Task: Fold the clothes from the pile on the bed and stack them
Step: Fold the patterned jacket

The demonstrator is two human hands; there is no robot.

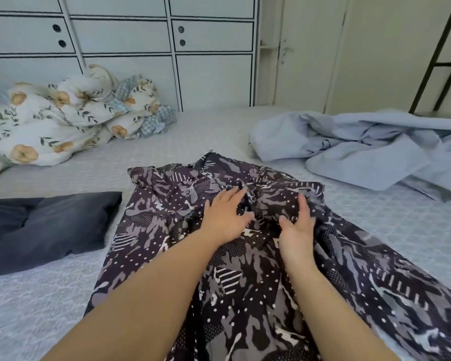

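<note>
A dark patterned garment (248, 269) in black, grey and white lies spread down the middle of the bed (167, 147), reaching toward me. My left hand (225, 217) rests flat on its upper part with fingers straight. Beside it, my right hand (298, 226) touches a raised fold of the same cloth, fingers extended along it. A folded dark blue-grey piece (44, 227) lies on the bed to the left. A crumpled light blue garment (370, 152) lies at the right.
A bunched floral quilt (63, 118) sits at the far left of the bed. White cabinet doors (130, 48) stand behind the bed, and a black metal frame (438, 56) rises at the far right.
</note>
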